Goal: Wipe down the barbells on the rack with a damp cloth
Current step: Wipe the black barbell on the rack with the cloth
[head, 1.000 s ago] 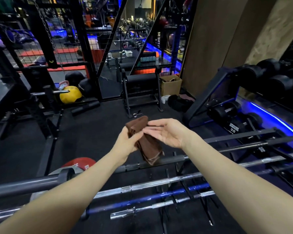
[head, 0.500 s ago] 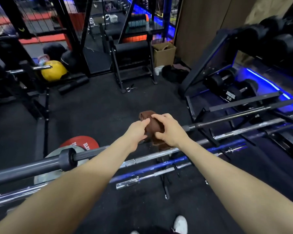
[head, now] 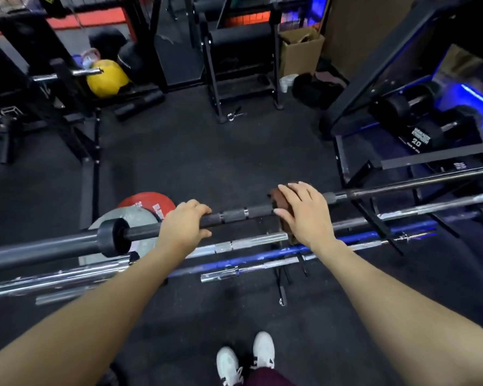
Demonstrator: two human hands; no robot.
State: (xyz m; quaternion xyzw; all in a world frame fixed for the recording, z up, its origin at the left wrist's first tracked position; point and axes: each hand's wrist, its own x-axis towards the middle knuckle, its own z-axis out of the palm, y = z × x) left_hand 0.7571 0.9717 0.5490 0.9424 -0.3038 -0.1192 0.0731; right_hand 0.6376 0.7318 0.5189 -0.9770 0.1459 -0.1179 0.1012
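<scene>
right hand is wrapped over the brown cloth w/ fingers curled, pressing it onto the top black barbell. left hand grips the same bar bare, fingers curled round the shaft, just right of the collar. hands are near each other, knurled section between them.

head view (only one): the black bar runs left to right across the rack, highest of the set. below and nearer to me: two chrome bars and a blue bar, none touched by the cloth right now. grey and red plates lie on the floor behind the left hand. dumbbells sit on a shelf far right, well apart from the job. white shoes at bottom edge.

risks, my read:
- bar prob. free to roll in its cradles; a hard swipe could spin or shift it. left hand looks like the brace for that.
- cloth is bunched, so contact patch likely small; knurl may snag it, underside could get skipped.
- damp cloth on knurl = slippery grip afterwards.
- knuckles close to the chrome bar below on a long stroke.

can't see: most of the cloth (under palm), whether it's really damp, bar ends (cut off both sides), how the bar seats in the rack, any grime on the bar. pic soft at edges.
</scene>
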